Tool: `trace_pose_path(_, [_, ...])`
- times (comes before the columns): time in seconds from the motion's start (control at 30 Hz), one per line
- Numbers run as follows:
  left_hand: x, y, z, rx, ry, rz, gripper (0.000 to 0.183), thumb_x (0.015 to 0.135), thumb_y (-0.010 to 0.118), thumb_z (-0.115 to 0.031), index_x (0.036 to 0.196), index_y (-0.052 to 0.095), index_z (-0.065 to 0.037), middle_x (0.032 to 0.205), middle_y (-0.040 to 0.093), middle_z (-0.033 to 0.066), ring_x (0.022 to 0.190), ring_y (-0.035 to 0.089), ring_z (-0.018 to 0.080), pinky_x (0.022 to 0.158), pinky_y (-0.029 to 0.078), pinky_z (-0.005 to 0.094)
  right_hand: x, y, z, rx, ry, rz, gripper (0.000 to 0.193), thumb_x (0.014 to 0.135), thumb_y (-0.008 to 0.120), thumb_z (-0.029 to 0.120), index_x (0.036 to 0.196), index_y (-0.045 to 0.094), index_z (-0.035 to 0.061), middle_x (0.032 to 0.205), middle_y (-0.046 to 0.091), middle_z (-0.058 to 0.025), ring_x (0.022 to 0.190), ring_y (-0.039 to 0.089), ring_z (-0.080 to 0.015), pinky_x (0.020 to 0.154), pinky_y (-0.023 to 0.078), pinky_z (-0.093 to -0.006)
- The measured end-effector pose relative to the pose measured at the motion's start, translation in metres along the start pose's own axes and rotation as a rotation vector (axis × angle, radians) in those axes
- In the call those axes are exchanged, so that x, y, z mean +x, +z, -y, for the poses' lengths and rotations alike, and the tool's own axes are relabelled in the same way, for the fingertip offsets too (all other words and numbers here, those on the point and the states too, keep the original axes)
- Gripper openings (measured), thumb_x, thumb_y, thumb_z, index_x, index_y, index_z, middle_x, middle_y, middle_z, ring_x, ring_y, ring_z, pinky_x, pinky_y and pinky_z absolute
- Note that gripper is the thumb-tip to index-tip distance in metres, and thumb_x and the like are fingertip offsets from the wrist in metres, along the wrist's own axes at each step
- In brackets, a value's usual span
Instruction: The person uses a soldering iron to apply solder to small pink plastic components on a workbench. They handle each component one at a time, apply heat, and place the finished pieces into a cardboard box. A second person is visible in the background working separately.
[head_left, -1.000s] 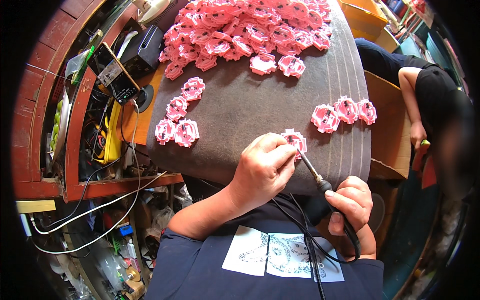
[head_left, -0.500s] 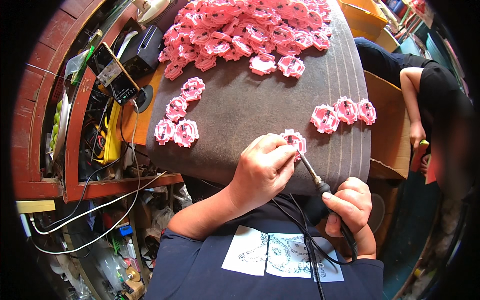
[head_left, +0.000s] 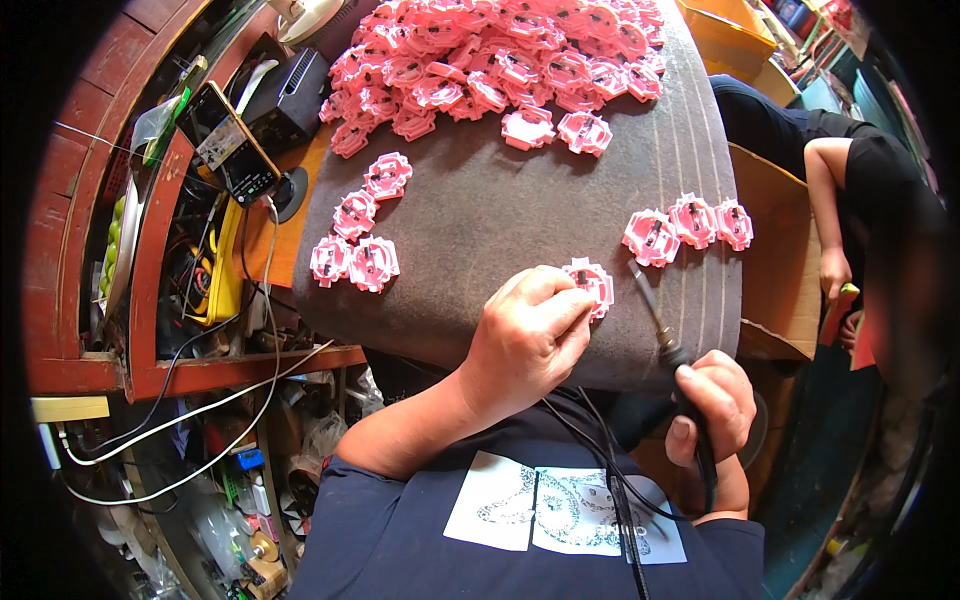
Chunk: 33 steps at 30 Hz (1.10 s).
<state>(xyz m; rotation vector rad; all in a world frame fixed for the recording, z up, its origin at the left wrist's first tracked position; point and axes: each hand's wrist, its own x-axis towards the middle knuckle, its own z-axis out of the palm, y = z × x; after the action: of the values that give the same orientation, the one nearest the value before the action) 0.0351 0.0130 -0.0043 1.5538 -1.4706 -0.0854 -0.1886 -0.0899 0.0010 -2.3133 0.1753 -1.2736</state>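
One left hand [head_left: 535, 338]: holding its fingers pinched narrow at the left edge of a pink part [head_left: 593, 283]; what they are gripping, cannot tell.
Right hand [head_left: 714, 408]: gripping a soldering iron [head_left: 667, 341] by its handle.
Iron axis: slanting up-left, tip pointing just right of the part, not touching it.
Nearer hand: left.
Surface [head_left: 480, 210]: carrying the part near its close edge, three pink parts [head_left: 692, 220] lying farther right.

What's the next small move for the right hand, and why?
I'd probably draw the soldering iron in the right hand slightly back toward the body: its tip appears right beside the leftmost of three grouped pink parts, though contact is unclear, while the left hand is at a separate pink part.
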Motion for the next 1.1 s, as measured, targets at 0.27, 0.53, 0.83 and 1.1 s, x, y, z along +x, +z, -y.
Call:
trace_pose_path(0.27, [0.001,0.000,-0.002,0.005,-0.001,0.000,0.017,0.082,0.081,0.002,0.098,0.076,-0.002,0.093,0.070,0.0129,0.082,0.071,0.0311,0.074,0.058,0.0392,0.016,0.027,-0.008,0.036,0.076,-0.037,0.039,0.089,0.072,-0.013,0.127,0.070,-0.0042,0.092,0.071,-0.0157,0.073,0.068,-0.0269,0.066,0.056,-0.0362])
trace_pose_path(0.53, [0.001,-0.001,-0.001,0.002,-0.010,0.011,0.017,0.083,0.081,0.001,0.099,0.076,-0.002,0.094,0.070,0.0134,0.083,0.072,0.0316,0.075,0.058,0.0396,0.024,0.037,-0.016,0.135,0.124,0.026,0.036,0.090,0.073,-0.011,0.125,0.070,-0.0032,0.092,0.074,-0.0168,0.070,0.071,-0.0277,0.064,0.057,-0.0361])
trace_pose_path(0.83, [0.001,-0.001,-0.002,0.009,-0.007,0.007,0.017,0.083,0.081,0.000,0.100,0.077,-0.002,0.095,0.071,0.0131,0.084,0.072,0.0311,0.076,0.058,0.0393,0.028,0.045,-0.021,0.061,0.079,0.061,0.044,0.082,0.076,-0.011,0.123,0.068,-0.0013,0.093,0.072,-0.0158,0.066,0.062,-0.0305,0.059,0.050,-0.0402])
trace_pose_path(1.1, [0.000,0.000,-0.001,0.008,-0.007,0.004,0.017,0.083,0.082,0.000,0.100,0.077,-0.002,0.095,0.071,0.0131,0.084,0.072,0.0306,0.075,0.059,0.0388,0.028,0.047,-0.021,0.058,0.086,0.059,0.044,0.081,0.077,-0.010,0.124,0.068,-0.0011,0.093,0.072,-0.0158,0.066,0.061,-0.0311,0.058,0.049,-0.0404])
